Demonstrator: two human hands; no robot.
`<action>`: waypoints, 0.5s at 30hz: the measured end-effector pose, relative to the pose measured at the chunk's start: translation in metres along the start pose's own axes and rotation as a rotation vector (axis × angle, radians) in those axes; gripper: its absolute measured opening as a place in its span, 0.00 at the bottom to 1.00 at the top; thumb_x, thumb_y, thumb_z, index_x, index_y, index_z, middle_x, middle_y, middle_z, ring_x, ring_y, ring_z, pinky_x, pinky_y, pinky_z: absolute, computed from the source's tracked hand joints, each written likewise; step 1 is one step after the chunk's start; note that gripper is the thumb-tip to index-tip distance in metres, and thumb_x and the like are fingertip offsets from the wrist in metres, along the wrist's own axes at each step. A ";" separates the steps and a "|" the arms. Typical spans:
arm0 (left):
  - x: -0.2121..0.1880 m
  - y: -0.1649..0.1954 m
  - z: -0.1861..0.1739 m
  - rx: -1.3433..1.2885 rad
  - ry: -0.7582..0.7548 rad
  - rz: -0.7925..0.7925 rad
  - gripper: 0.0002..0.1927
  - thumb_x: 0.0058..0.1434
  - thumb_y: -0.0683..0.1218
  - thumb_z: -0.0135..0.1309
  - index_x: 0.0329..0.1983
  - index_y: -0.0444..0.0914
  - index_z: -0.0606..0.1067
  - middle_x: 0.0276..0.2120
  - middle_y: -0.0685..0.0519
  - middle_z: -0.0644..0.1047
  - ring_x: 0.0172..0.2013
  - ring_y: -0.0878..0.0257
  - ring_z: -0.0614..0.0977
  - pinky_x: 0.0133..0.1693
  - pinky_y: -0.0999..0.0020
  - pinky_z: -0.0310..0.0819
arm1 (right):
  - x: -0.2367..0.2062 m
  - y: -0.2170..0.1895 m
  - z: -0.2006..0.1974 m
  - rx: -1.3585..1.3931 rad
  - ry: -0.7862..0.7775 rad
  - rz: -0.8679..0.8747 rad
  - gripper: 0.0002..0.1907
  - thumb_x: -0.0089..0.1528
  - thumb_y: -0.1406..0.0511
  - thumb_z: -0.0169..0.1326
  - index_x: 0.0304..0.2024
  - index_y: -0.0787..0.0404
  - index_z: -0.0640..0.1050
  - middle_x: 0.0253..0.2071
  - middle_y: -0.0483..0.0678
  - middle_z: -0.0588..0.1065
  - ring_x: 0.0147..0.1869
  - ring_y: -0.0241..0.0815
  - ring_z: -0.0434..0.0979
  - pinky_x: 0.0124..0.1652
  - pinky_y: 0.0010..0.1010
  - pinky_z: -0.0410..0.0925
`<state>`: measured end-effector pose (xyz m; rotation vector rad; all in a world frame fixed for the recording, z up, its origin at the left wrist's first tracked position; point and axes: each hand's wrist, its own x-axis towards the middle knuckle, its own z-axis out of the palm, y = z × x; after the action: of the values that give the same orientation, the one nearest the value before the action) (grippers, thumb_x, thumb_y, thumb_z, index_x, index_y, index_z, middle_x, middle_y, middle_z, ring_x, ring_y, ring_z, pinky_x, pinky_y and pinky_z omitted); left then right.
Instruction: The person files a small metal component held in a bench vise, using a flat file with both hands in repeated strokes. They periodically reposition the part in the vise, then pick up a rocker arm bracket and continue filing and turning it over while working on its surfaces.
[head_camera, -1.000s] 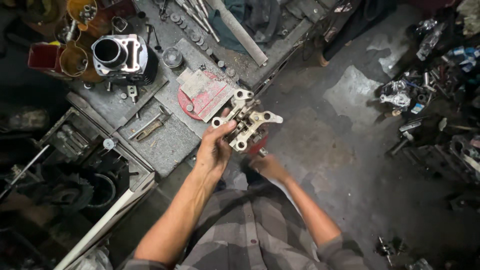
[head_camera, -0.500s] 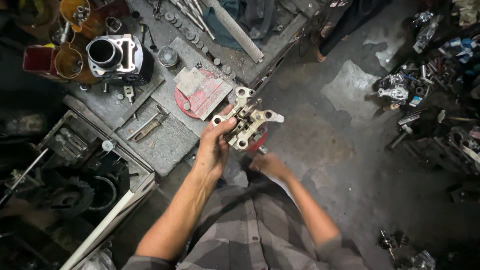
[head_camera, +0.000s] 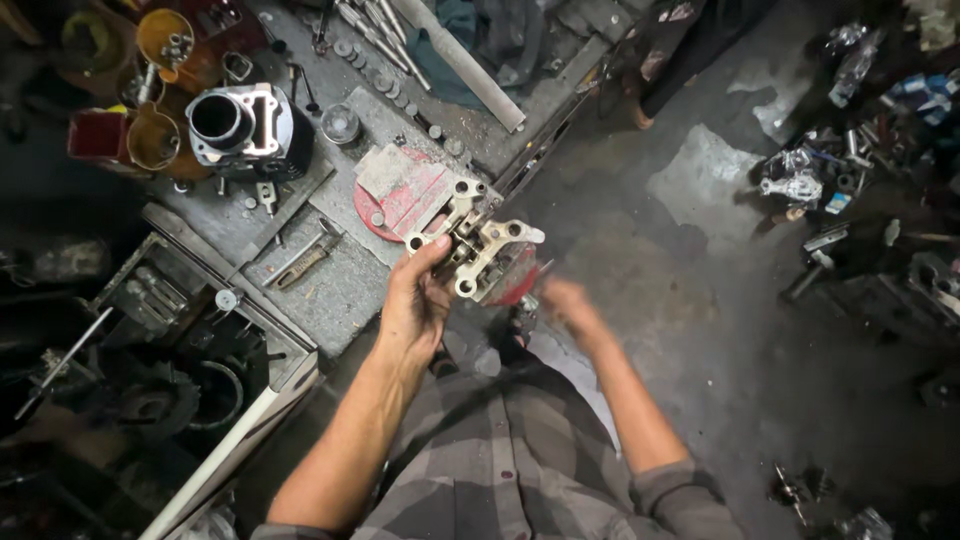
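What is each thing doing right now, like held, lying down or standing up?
Metal engine part: held up in the left hand.
Right hand: blurred, empty as far as shows.
Engine cylinder: standing on the bench, bore open upward.
Yellow funnel: lying on the bench.

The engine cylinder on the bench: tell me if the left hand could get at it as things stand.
Probably not freely: the left hand is occupied gripping the metal engine part. The cylinder itself stands uncovered up-left of it on the bench.
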<state>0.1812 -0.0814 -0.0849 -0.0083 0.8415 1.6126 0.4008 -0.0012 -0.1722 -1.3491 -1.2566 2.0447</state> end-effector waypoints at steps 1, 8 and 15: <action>0.002 -0.001 -0.001 0.001 0.014 0.003 0.23 0.61 0.44 0.60 0.57 0.30 0.72 0.48 0.46 0.80 0.48 0.58 0.83 0.51 0.61 0.79 | 0.004 -0.012 -0.019 0.392 0.089 -0.013 0.15 0.66 0.60 0.56 0.48 0.66 0.79 0.34 0.45 0.77 0.36 0.37 0.75 0.35 0.33 0.65; 0.012 -0.001 -0.008 0.002 0.019 -0.039 0.22 0.58 0.47 0.61 0.53 0.32 0.74 0.48 0.47 0.81 0.48 0.56 0.83 0.50 0.58 0.79 | -0.066 0.004 0.038 -0.501 -0.705 -0.629 0.25 0.64 0.69 0.56 0.65 0.56 0.76 0.52 0.54 0.81 0.54 0.48 0.80 0.53 0.39 0.66; 0.013 -0.002 -0.011 0.006 0.035 -0.074 0.23 0.58 0.47 0.61 0.54 0.32 0.74 0.48 0.47 0.80 0.48 0.55 0.83 0.50 0.57 0.80 | -0.001 -0.025 -0.028 0.359 0.117 -0.048 0.13 0.59 0.63 0.60 0.44 0.64 0.82 0.37 0.53 0.81 0.37 0.42 0.79 0.39 0.37 0.71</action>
<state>0.1745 -0.0754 -0.0997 -0.0629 0.8636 1.5438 0.4216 0.0245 -0.1545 -1.2346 -0.8154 2.0065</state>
